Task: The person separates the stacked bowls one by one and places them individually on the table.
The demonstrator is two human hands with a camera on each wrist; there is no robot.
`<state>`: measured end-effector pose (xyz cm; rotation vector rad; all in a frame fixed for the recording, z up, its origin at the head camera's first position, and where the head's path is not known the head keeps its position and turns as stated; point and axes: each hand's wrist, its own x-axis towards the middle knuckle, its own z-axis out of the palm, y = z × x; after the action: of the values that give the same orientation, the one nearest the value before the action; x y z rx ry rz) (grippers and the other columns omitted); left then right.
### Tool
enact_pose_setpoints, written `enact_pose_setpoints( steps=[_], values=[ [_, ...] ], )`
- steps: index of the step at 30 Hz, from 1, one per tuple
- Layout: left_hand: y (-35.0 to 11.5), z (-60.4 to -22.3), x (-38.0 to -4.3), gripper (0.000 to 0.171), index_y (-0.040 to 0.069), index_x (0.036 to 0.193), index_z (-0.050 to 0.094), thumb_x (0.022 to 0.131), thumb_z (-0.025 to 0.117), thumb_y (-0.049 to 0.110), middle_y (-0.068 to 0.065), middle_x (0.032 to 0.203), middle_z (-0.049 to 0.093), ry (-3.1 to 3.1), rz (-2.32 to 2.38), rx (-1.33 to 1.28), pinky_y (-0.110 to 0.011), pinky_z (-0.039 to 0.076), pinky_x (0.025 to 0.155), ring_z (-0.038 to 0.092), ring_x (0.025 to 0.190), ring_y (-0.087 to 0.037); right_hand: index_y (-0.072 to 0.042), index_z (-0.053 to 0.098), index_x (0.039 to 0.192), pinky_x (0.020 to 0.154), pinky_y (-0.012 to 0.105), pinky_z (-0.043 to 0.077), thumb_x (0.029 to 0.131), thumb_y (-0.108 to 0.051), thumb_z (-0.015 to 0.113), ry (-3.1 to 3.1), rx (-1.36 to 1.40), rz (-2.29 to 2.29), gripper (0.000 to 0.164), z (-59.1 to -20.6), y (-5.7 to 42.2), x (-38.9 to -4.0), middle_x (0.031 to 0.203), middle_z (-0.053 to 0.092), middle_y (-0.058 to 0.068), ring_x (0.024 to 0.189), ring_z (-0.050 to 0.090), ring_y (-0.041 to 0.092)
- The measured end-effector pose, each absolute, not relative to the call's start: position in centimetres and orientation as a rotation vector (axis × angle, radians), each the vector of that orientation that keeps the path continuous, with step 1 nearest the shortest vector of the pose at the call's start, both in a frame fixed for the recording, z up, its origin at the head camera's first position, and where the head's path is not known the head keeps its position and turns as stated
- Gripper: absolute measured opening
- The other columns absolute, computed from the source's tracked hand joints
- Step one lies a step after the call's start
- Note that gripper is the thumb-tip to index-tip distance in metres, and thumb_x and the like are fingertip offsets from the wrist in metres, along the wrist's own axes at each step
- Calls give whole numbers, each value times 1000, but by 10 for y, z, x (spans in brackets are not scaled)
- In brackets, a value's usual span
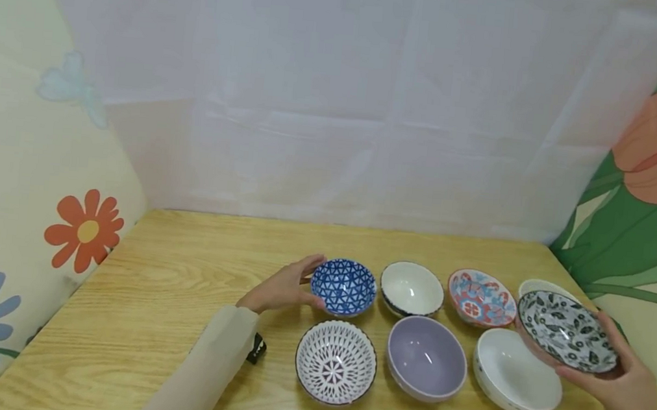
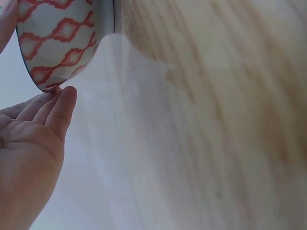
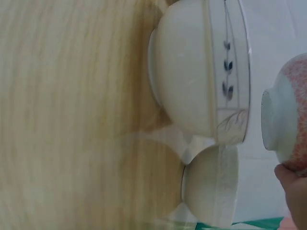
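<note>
My left hand (image 1: 292, 283) is at the left side of a blue-and-white bowl (image 1: 343, 288), thumb in front and fingers behind. In the left wrist view, fingertips touch the rim of this bowl (image 2: 62, 40), whose outside is white with red diamonds. At the right, my right hand (image 1: 621, 380) holds a bowl with dark leaves (image 1: 566, 331) by its rim, tilted and raised over a white bowl (image 1: 519, 371). The right wrist view shows the held bowl's reddish outside (image 3: 292, 110), clear of the table, with the thumb (image 3: 288, 179) against it.
A cream bowl (image 1: 412, 289), a red-and-blue floral bowl (image 1: 481, 298) and a partly hidden pale bowl (image 1: 544, 287) stand in the back row. A purple-and-white bowl (image 1: 335, 363) and a lilac bowl (image 1: 426, 359) are nearer. A small black object (image 1: 257, 348) lies by the left sleeve.
</note>
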<state>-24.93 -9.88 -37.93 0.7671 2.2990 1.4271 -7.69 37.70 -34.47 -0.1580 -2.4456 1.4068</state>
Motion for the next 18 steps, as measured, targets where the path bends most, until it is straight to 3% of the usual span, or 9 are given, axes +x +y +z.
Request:
enact_pose_setpoints(
  steps=[3, 6, 15, 18],
  values=[
    [-100, -380, -250, 95, -2, 150, 16, 80, 77, 14, -20, 156, 22, 2302, 1425, 770, -49, 34, 111, 30, 140, -39, -33, 0, 152, 78, -7, 35, 85, -3, 69, -2504, -285, 1307, 100, -349, 383, -71, 149, 10, -28, 125, 23, -16],
    [-101, -382, -250, 96, -1, 151, 16, 79, 78, 15, -19, 156, 22, 2306, 1421, 769, -48, 34, 111, 30, 140, -38, -34, 0, 151, 78, -8, 34, 86, 1, 66, -2400, -296, 1478, 99, -355, 391, -66, 151, 6, -27, 131, 17, -13],
    [-102, -382, -250, 95, -3, 150, 16, 80, 78, 15, -20, 156, 21, 2292, 1431, 785, -49, 33, 111, 29, 140, -39, -26, 4, 153, 77, -2, 43, 81, 19, 61, -2035, -182, 1855, 102, -379, 412, -57, 154, 18, -14, 124, 30, -14],
    [-102, -381, -249, 94, -4, 150, 16, 80, 77, 14, -21, 156, 22, 2287, 1430, 794, -50, 33, 111, 29, 140, -40, -29, 0, 153, 81, -5, 37, 84, 8, 64, -2178, -364, 1657, 101, -380, 412, -53, 153, 13, -18, 131, 21, -10]
  ],
)
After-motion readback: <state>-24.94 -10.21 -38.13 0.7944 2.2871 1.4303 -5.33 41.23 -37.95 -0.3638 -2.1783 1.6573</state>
